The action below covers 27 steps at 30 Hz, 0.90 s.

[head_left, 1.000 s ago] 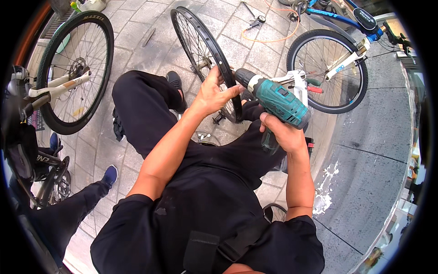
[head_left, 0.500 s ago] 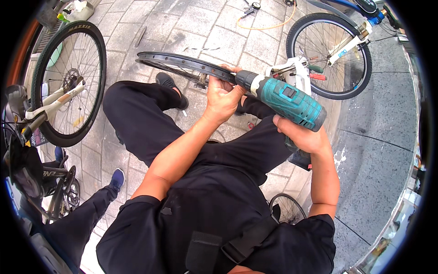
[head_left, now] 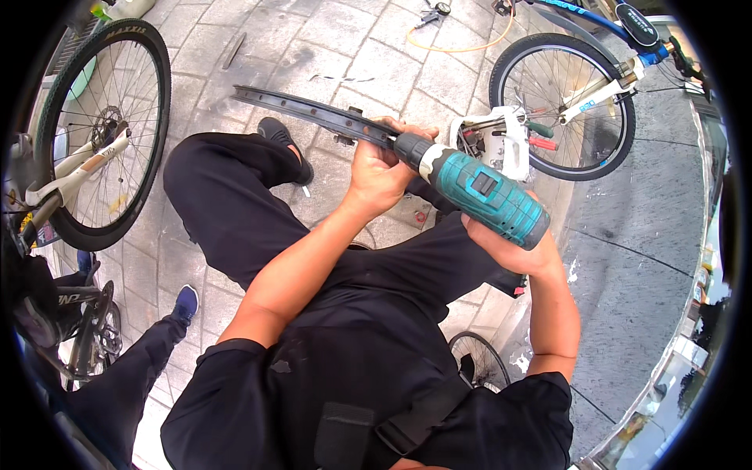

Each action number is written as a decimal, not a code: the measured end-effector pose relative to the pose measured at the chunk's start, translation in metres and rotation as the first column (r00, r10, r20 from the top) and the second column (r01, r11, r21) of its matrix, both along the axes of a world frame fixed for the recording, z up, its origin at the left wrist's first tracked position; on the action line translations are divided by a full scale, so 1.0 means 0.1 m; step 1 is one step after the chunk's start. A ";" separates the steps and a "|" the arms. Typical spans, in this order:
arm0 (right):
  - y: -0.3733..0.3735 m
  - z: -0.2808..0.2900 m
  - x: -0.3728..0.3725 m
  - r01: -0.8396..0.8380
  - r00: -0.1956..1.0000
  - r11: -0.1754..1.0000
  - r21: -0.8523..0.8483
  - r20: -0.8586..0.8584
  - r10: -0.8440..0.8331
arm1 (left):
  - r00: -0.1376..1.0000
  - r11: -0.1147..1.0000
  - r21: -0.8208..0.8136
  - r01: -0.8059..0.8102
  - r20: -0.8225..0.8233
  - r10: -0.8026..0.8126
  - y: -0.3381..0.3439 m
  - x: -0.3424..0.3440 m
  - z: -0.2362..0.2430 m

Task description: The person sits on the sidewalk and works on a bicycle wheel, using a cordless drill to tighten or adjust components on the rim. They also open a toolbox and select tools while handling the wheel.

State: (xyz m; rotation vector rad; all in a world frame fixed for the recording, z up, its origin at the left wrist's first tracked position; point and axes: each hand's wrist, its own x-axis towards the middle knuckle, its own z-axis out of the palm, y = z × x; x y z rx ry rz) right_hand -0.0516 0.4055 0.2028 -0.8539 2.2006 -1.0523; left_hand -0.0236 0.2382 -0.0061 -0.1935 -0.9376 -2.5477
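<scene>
Work looks midway: the bare black wheel rim (head_left: pixel 313 113) is held across the knees, far end reaching left over the paving (head_left: pixel 368 70). Left hand (head_left: pixel 380 168) has its fingers wrapped around the rim's near end, and the right hand (head_left: pixel 509 243) is closed on the grip of a teal cordless drill (head_left: pixel 478 192), its nose set against the rim. No spokes or tyre show on it yet.

Left hand (head_left: pixel 381 168) gripping black rim (head_left: pixel 313 113), right hand (head_left: pixel 509 247) holding teal drill (head_left: pixel 482 192)
</scene>
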 end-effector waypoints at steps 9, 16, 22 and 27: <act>0.04 -0.04 0.03 0.000 1.000 0.999 0.054 0.009 -0.001 | 0.999 1.000 0.014 -0.025 0.028 0.025 0.02 0.00 0.03; 0.11 -0.15 0.13 0.063 0.998 0.998 0.032 0.002 -0.063 | 0.998 0.998 0.029 -0.056 0.031 0.055 0.14 0.00 0.00; 0.17 -0.16 0.18 0.038 0.994 0.998 0.050 -0.101 -0.033 | 0.987 0.980 -0.130 -0.153 0.037 0.159 0.23 -0.01 -0.02; 0.18 -0.12 0.26 0.068 0.998 0.993 0.101 -0.006 -0.067 | 0.993 0.993 0.076 -0.095 0.075 0.090 0.33 0.03 0.02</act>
